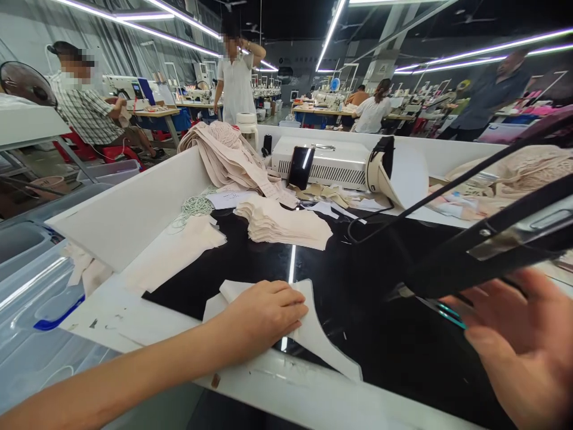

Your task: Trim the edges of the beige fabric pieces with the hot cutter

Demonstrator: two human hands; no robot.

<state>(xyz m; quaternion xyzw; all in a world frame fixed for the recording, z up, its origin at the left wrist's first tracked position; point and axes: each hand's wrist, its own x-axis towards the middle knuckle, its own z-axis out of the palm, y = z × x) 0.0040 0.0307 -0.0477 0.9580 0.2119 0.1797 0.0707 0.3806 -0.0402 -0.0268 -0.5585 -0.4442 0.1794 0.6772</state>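
Observation:
My left hand (264, 316) rests on a white, curved-edge fabric piece (329, 343) at the table's near edge. Its fingers are together and curled over a raised fold of the cloth; the thumb is hidden. At the right, my right hand (519, 340) is smeared by motion beneath a black machine arm (470, 251) with a metal plate. A thin teal-and-metal tool (450, 313) reaches out from its fingertips, its kind hard to make out. Beyond my left hand lies a stack of cream fabric pieces (286, 224).
A black glossy sheet (362, 280) covers much of the walled white table. Cream cloth strips (233, 155), green thread (197, 206), a phone (301, 167) and a white vented machine (340, 161) are at the back. Several people are beyond; clear bins (27, 310) stand left.

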